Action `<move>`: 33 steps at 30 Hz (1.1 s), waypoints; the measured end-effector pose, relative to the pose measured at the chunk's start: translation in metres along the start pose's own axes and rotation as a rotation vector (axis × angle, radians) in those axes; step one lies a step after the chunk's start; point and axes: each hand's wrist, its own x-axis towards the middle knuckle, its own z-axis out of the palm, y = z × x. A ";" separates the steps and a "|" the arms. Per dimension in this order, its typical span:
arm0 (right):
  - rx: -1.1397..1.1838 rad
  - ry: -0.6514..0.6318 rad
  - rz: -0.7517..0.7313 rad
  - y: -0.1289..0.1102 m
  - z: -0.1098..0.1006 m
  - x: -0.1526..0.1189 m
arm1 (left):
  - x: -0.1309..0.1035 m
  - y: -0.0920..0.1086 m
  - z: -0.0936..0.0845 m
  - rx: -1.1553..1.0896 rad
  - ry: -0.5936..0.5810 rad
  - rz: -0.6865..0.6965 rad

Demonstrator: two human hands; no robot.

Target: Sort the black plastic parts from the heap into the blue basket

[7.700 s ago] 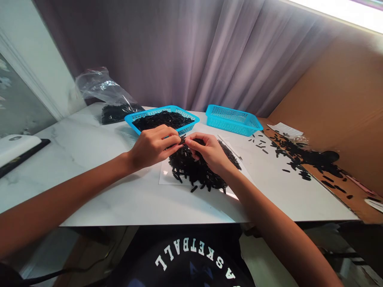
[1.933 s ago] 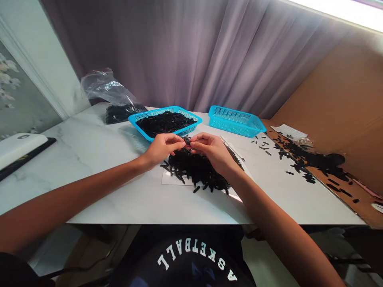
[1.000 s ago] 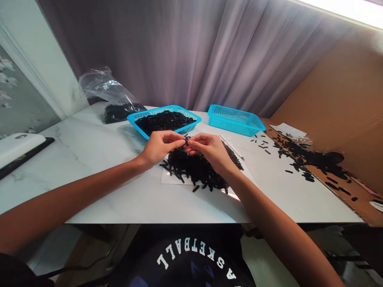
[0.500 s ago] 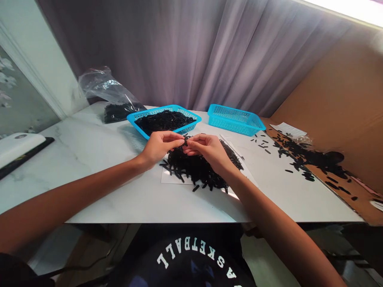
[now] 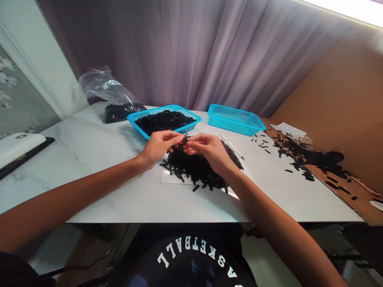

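My left hand (image 5: 160,146) and my right hand (image 5: 209,148) meet fingertip to fingertip above a pile of small black elongated pieces (image 5: 197,169). Pinched between both sets of fingers is a small black piece (image 5: 185,139); its exact kind is too small to make out. The pile lies on a white sheet (image 5: 176,179), with some pieces spread at its near and left edges. Just behind my left hand stands a blue perforated basket (image 5: 137,126) full of similar black pieces.
A second blue basket (image 5: 236,127) stands at the back right. Loose black pieces (image 5: 311,157) are scattered over cardboard on the right. A clear plastic bag (image 5: 119,107) of black pieces lies at the back left. A white device (image 5: 20,147) sits at the left edge.
My fingers have shifted very slightly around the small black piece. Both arms, the pile and the baskets stay in place.
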 end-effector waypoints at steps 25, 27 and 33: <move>-0.016 0.009 0.009 0.000 0.000 0.000 | 0.002 -0.006 -0.003 0.037 -0.022 0.055; -0.019 0.007 0.007 -0.001 0.000 -0.001 | 0.002 -0.006 -0.002 0.053 -0.014 0.073; 0.071 -0.031 0.044 0.000 -0.002 0.001 | -0.001 0.002 -0.001 0.199 0.036 0.222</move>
